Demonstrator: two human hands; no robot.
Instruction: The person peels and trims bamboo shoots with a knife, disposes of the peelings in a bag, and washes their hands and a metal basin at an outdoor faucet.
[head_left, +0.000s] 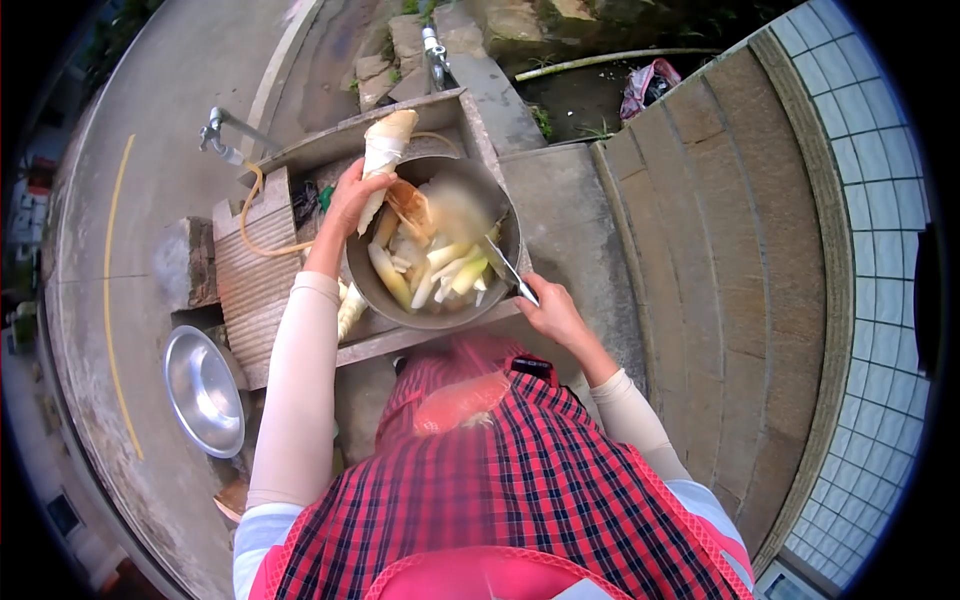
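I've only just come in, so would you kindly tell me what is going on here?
A person in a checked apron holds what looks like a large bamboo shoot in the left hand, above a round pot. The right hand grips a knife, its blade over the pot's right side. Pale shoot pieces lie inside. The pot sits in a stone sink; a metal basin stands to the left.

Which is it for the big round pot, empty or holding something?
Holding something: pale, peeled-looking pieces lie in the pot, some with yellow-green ends. A blurred patch hides part of the contents.
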